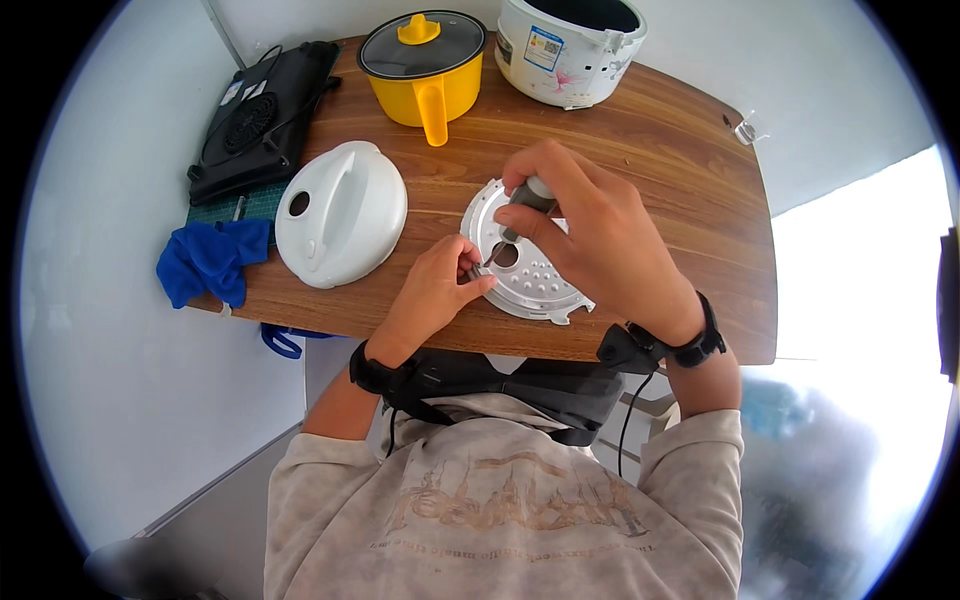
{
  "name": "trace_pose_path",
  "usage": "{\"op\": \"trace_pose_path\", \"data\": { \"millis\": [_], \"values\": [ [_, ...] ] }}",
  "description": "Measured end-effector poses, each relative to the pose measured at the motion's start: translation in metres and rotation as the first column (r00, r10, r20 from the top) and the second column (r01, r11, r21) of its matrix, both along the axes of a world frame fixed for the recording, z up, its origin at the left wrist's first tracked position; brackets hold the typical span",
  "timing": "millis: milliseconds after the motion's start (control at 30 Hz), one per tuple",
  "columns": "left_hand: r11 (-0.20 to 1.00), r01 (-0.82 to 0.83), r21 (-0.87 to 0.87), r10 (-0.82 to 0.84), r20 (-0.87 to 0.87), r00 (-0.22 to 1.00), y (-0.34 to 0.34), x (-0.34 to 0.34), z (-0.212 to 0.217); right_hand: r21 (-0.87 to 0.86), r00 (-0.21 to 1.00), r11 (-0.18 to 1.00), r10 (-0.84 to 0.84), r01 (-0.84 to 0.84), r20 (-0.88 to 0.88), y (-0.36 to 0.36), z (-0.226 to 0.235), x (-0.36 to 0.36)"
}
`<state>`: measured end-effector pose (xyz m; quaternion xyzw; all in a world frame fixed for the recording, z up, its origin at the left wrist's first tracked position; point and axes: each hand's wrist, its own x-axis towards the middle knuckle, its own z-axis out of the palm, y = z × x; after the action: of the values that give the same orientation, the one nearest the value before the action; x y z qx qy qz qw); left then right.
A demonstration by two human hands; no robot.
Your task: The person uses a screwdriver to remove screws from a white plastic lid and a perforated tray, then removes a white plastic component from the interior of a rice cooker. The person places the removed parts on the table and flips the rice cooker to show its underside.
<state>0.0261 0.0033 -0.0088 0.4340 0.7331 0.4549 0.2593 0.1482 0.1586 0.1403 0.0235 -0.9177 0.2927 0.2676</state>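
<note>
One left hand [433,285] and one right hand [610,225], two in all, are shown with two wristbands [376,372], one screwdriver [534,199] and one metal disc [540,288]. One bench [690,190] is in view, along with one yellow pot [397,103], one glass lid [393,52], one white lid [370,235], one white cooker body [590,75], one black appliance [235,135], one blue cloth [205,262] and one green mat [262,205].

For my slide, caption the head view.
Right hand holds a screwdriver over a dimpled silvery disc, left hand at its edge.

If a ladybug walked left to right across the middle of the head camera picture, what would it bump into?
Blue cloth → white lid → left hand → right hand, its fingers around a grey-handled tool.
</note>
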Motion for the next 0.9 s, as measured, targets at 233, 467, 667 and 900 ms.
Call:
{"op": "trace_pose_path", "data": {
  "millis": [233,467,667,900],
  "values": [
    [1.0,0.001,-0.027,-0.002,-0.009,1.0,0.001,0.001,0.002,0.022,0.999,0.999,-0.027,0.026,0.031,-0.005,-0.012,-0.008],
    [1.0,0.002,-0.023,-0.001,0.021,1.0,0.0,0.0,0.002,-0.008,0.997,0.998,-0.069,0.069,0.043,-0.003,-0.01,-0.009],
    [1.0,0.0,-0.028,0.001,0.031,1.0,0.001,0.0,0.003,0.01,0.996,0.997,-0.081,0.081,0.023,-0.003,-0.015,-0.013],
    [1.0,0.0,-0.029,0.0,0.023,1.0,0.001,0.001,0.004,0.028,0.997,0.996,-0.079,0.079,-0.005,-0.003,-0.014,-0.014]
  ]
}}
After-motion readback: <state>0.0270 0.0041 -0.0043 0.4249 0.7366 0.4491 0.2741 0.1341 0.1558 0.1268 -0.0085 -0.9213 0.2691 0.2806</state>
